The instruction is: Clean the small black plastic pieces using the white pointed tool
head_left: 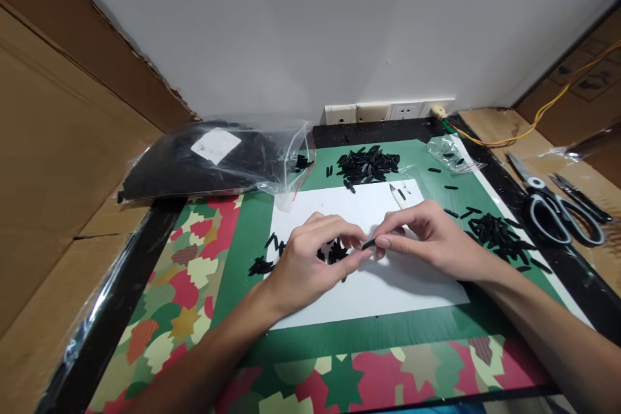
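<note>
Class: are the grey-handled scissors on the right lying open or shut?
Shut: the scissors lie flat with both blades together in one point and the handle loops side by side.

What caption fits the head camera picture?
Both hands, left and right, pinch one small black piece over white paper.

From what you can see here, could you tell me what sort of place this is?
Probably a small hand-assembly or sorting bench against a wall. Both hands pinch one small black piece over a white sheet, with piles of the same pieces, a bulk bag and scissors nearby.
</note>
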The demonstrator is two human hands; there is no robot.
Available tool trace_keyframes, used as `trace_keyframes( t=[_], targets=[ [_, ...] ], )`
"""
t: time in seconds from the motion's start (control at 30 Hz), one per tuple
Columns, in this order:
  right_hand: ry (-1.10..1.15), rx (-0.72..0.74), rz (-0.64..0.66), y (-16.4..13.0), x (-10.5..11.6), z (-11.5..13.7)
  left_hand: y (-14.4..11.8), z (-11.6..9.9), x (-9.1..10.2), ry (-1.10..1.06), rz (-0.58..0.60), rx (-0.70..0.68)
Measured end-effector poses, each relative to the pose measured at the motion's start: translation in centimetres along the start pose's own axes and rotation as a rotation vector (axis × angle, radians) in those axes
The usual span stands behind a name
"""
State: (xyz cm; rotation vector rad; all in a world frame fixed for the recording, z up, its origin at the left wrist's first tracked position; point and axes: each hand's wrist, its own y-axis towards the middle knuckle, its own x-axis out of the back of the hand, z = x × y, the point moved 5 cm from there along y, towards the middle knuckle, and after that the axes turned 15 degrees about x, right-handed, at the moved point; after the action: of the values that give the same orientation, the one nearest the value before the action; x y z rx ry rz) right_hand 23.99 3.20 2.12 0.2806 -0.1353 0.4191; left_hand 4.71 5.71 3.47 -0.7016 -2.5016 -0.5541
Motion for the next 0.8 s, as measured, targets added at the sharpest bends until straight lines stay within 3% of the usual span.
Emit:
trace_keyframes(
  t=[0.1,0.33,0.57,0.8],
  targets=[
    [0.028,0.03,-0.047,-0.3,-0.1,0.3,0.0,-0.6,-0.1,-0.08,0.013,-0.033],
    [0.215,0.067,-0.096,-0.3,-0.6,0.5,0.1,-0.3,0.1,-0.179,0.046,0.038],
    [0.409,-0.006,-0.137,-0.5,-1.3,-0.5,0.1,-0.5,0.2,-0.175,-0.012,-0.024],
    [0.432,-0.023,-0.15,-0.4,-1.6,-1.0,0.2,-0.6,0.4,-0.122,-0.05,-0.063]
  ],
)
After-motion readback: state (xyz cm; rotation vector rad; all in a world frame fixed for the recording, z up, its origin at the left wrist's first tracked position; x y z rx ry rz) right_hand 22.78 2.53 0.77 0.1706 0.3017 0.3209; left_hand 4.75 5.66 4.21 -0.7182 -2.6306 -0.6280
